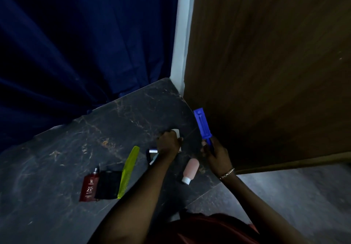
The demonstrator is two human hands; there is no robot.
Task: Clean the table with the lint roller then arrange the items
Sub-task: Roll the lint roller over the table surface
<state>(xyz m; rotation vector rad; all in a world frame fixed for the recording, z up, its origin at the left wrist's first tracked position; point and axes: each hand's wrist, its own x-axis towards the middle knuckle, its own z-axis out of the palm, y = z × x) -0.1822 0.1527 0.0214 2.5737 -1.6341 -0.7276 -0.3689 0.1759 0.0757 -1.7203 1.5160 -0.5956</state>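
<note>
Right hand (pixel 214 152) gripped blue lint roller (pixel 201 124) by handle — long axis pointing to surface's (pixel 117 114) far corner; left hand (pixel 168 142) closed on white item (pixel 176 132) just beside.

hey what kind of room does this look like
Probably a bedroom or dressing corner at home: grooming items like a comb and pink bottle on a marble table, beside a blue curtain.
</note>
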